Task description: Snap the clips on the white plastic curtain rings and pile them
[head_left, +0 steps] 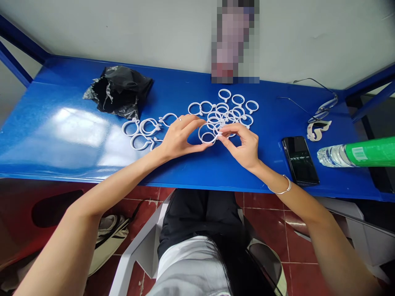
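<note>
Just above the blue table, I hold a white plastic ring (200,135) between both hands. My left hand (184,133) grips the ring's left side between thumb and fingertips. On its right side, my right hand (243,144) pinches the small tab where the ring's ends meet; the fingertips partly hide that tab. Behind my hands lies a loose pile of similar white rings (224,95), each with a small knob or tab. To the left of my left hand, several more rings (130,128) lie in a group, and some show a gap at the tab.
A crumpled black plastic bag (123,86) lies open at the back left of the blue table (61,144). Toward the right are a phone (300,159), eyeglasses (324,107), a white strap-like item (317,130) and a bottle with a green label (354,153) lying sideways.
</note>
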